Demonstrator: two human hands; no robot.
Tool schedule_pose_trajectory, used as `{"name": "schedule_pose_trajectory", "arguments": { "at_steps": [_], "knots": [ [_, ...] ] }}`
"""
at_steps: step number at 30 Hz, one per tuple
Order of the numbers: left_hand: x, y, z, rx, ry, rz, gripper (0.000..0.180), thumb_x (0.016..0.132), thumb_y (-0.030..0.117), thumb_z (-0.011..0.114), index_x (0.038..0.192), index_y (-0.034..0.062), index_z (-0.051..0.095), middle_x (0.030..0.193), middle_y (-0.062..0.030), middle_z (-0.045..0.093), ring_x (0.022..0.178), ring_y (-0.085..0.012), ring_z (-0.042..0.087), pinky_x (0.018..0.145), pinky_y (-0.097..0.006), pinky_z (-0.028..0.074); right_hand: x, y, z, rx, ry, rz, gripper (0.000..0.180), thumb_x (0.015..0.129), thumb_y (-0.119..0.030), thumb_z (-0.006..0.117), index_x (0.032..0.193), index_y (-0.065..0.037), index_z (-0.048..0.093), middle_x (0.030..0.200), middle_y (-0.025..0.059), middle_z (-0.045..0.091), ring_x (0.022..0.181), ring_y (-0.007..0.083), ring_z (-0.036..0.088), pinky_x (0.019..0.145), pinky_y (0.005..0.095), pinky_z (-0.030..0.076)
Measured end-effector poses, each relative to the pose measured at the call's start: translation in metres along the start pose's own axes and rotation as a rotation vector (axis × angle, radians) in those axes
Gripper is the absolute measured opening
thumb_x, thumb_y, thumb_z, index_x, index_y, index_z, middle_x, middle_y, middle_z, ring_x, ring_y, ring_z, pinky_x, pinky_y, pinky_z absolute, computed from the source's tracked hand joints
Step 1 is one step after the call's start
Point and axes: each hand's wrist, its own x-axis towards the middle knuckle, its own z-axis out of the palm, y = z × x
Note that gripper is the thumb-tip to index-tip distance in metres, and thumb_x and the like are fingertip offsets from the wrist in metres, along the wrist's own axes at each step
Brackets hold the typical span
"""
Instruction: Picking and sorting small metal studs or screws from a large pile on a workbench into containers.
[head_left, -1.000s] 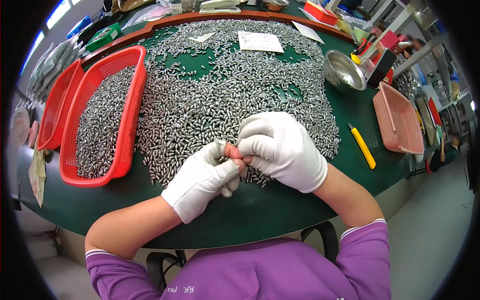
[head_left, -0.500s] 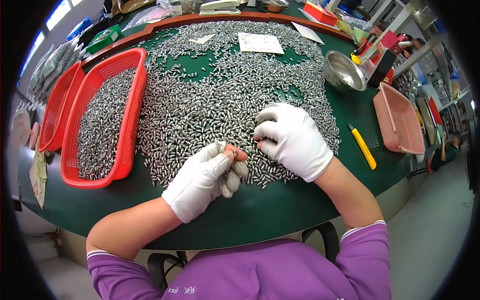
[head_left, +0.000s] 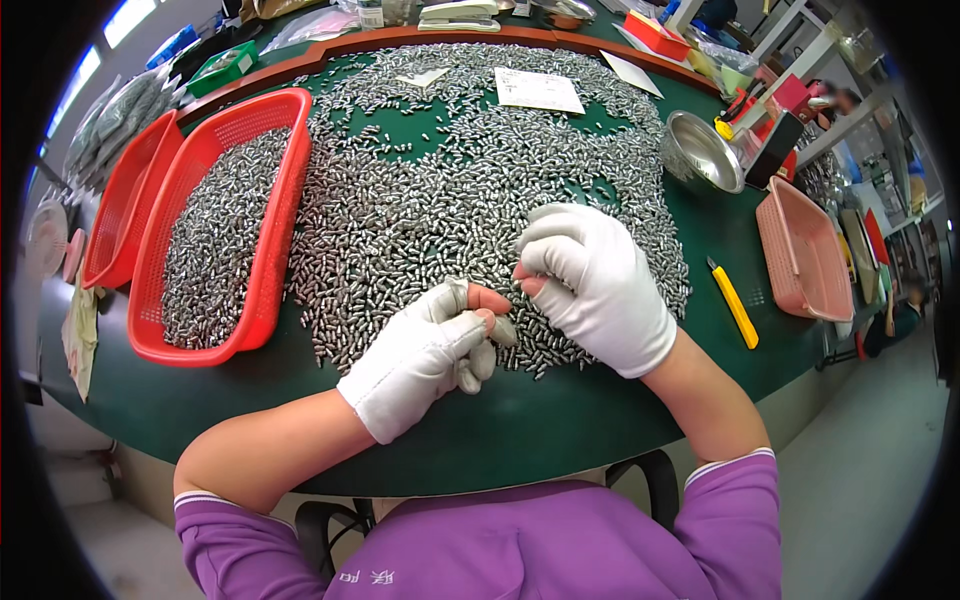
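Both hands wear white gloves with bare thumb and index fingertips. My left hand (head_left: 425, 350) is closed at the near edge of a wide spread of small silvery metal parts (head_left: 410, 230), its other fingers curled under. Whatever lies between its thumb and index finger is too small to make out. Close by on the right, my right hand (head_left: 605, 285) hangs just over the same parts with its fingers bent and the tips together. Its pinch is partly hidden, so I cannot tell what is in it. The two hands are apart.
A red perforated basket (head_left: 300, 170) full of metal parts stands left, beside another red basket (head_left: 105, 245). On the right lie a steel bowl (head_left: 700, 150), a yellow utility knife (head_left: 735, 305) and a pink basket (head_left: 805, 255). Paper slips (head_left: 540, 92) rest on the spread.
A small metal part showed between my left thumb and index finger before; it no longer shows there. The view has shifted slightly. My right fingers are still bent over the parts.
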Motion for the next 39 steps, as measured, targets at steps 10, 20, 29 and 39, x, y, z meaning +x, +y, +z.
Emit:
{"name": "schedule_pose_trajectory", "arguments": {
  "at_steps": [10, 20, 29, 39],
  "knots": [
    [0.001, -0.003, 0.002, 0.089, 0.009, -0.001, 0.019, 0.095, 0.024, 0.056, 0.104, 0.0076, 0.052, 0.089, -0.0021, 0.059, 0.067, -0.0065, 0.052, 0.059, -0.020, 0.044, 0.003, -0.011, 0.002, 0.095, -0.035, -0.145, 0.022, 0.063, -0.005, 0.073, 0.078, -0.004, 0.058, 0.078, 0.0091, 0.059, 0.074, 0.0308, 0.062, 0.060, 0.0378, 0.051],
    [0.001, -0.001, 0.004, 0.020, 0.030, -0.010, 0.022, 0.096, 0.033, 0.054, 0.101, 0.0112, 0.054, 0.086, 0.0017, 0.059, 0.067, -0.0052, 0.052, 0.058, -0.017, 0.040, -0.007, 0.008, -0.008, -0.183, 0.091, 0.069, 0.018, 0.068, 0.002, 0.071, 0.084, -0.005, 0.066, 0.084, 0.0092, 0.063, 0.079, 0.0284, 0.062, 0.069, 0.0365, 0.050],
    [0.000, 0.000, 0.006, -0.029, 0.058, -0.020, 0.019, 0.098, 0.028, 0.052, 0.101, 0.0094, 0.056, 0.086, 0.0004, 0.059, 0.066, -0.0064, 0.052, 0.058, -0.018, 0.040, -0.009, 0.012, -0.009, -0.242, 0.089, 0.112, 0.015, 0.068, 0.001, 0.070, 0.082, -0.004, 0.066, 0.084, 0.0093, 0.063, 0.078, 0.0276, 0.062, 0.069, 0.0360, 0.050],
    [0.001, -0.003, 0.003, -0.049, 0.034, 0.022, 0.014, 0.093, 0.021, 0.059, 0.102, 0.0124, 0.053, 0.090, -0.0004, 0.060, 0.068, -0.0071, 0.051, 0.059, -0.019, 0.041, -0.010, 0.014, -0.002, -0.147, -0.085, 0.023, 0.013, 0.063, -0.004, 0.071, 0.074, -0.006, 0.064, 0.081, 0.0069, 0.062, 0.078, 0.0262, 0.061, 0.069, 0.0360, 0.051]
  ]
}}
